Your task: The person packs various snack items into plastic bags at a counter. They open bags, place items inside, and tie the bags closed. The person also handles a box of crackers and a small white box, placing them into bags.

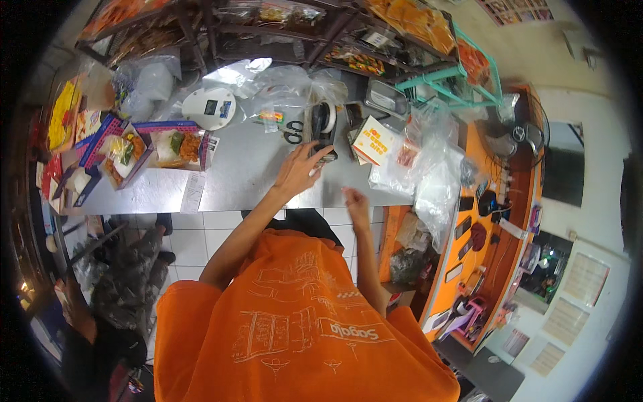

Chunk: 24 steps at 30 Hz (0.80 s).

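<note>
My left hand (297,170) is at the near end of a black tape dispenser (326,134), its thumb and fingers around the cutter end. A white-rimmed roll sits in the dispenser. My right hand (356,203), blurred, is curled above the near edge of the steel table (241,173), to the right of my left hand; whether it holds something small cannot be told. Black-handled scissors (292,132) lie left of the dispenser. Farther left stand two open meal boxes with rice and fried chicken, one (178,148) beside the other (120,156). A printed receipt (193,192) lies at the table edge.
A white round scale (208,109) and clear plastic bags stand behind. Printed paper packets (372,140) and plastic bags (437,166) crowd the right. Loaded racks (266,30) rise at the back. Phones lie on an orange counter (452,296) at right. Another person's arm (78,306) shows lower left.
</note>
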Available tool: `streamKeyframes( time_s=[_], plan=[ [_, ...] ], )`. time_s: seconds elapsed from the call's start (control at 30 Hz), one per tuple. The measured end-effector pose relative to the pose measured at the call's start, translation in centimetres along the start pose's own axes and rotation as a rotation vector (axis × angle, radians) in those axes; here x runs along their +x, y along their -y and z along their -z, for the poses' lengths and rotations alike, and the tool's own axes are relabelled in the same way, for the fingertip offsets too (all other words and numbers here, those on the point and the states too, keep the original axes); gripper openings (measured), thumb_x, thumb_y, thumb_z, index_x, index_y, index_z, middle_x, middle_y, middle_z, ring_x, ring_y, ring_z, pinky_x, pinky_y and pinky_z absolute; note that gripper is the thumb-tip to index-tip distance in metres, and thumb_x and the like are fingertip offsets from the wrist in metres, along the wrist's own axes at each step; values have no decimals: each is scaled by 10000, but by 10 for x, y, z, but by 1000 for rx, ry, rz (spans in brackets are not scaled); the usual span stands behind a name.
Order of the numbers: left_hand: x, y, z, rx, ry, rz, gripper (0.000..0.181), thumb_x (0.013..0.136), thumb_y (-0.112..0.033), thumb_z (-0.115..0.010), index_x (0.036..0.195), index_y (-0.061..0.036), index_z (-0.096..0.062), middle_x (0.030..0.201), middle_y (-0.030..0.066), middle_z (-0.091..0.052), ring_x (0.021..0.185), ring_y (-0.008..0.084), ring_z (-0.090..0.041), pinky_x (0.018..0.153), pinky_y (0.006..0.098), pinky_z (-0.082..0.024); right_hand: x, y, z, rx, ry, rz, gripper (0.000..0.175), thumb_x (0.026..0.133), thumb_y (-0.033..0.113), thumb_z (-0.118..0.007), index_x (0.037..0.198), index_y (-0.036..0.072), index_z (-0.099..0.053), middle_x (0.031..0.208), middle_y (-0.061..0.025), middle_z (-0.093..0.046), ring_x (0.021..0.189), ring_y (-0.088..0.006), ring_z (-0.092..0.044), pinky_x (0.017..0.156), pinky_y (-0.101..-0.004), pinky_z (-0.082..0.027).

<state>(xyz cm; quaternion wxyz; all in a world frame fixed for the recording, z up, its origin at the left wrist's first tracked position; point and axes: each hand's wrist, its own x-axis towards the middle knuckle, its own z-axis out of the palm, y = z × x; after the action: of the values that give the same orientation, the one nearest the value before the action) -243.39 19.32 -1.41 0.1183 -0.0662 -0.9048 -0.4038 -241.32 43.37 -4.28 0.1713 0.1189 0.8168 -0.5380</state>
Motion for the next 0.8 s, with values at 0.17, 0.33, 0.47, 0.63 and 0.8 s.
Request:
streamKeyframes(
  time_s=[0.17, 0.33, 0.47, 0.63, 0.8],
  plan=[
    [63, -40, -33, -259, 45, -17, 770, 703, -242, -737, 1365, -20, -411, 1376, 208, -420, 1274, 412, -399, 1027, 464, -395, 41, 57, 42, -234, -397, 474, 837, 784, 110, -774, 1455, 71, -277, 1162, -115, -520, 894, -225, -568, 750, -312, -485],
    [152, -28, -80, 312, 410, -340, 901, 651, -373, -774, 1375, 5, -393, 1423, 238, -388, 1348, 384, -351, 1100, 469, -319, 91, 56, 44, -87, -213, 594, 920, 715, 30, -786, 1465, 64, -256, 1442, -179, -407, 1201, -339, -539, 947, -397, -495],
    [174, -34, -88, 522, 660, -409, 942, 645, -464, -756, 1381, 2, -397, 1403, 217, -395, 1327, 389, -363, 1084, 480, -344, 100, 49, 56, 81, -166, 535, 812, 744, -5, -742, 1435, 90, -325, 1405, -164, -444, 1146, -318, -572, 907, -401, -510],
    [184, -61, -78, 544, 723, -412, 937, 562, -372, -811, 1331, -16, -412, 1346, 250, -438, 1262, 438, -400, 1056, 510, -368, 77, 27, 66, 250, -314, 469, 305, 853, 95, -656, 1141, 46, -570, 1142, -86, -592, 929, -189, -609, 802, -321, -479],
    [205, -62, -82, 461, 857, -330, 905, 593, -387, -788, 1284, 33, -380, 1203, 289, -541, 1178, 449, -454, 967, 540, -436, 57, 31, 55, 328, -158, 370, 136, 920, 137, -576, 945, 14, -631, 909, -53, -652, 860, -131, -596, 793, -277, -463]
  ],
)
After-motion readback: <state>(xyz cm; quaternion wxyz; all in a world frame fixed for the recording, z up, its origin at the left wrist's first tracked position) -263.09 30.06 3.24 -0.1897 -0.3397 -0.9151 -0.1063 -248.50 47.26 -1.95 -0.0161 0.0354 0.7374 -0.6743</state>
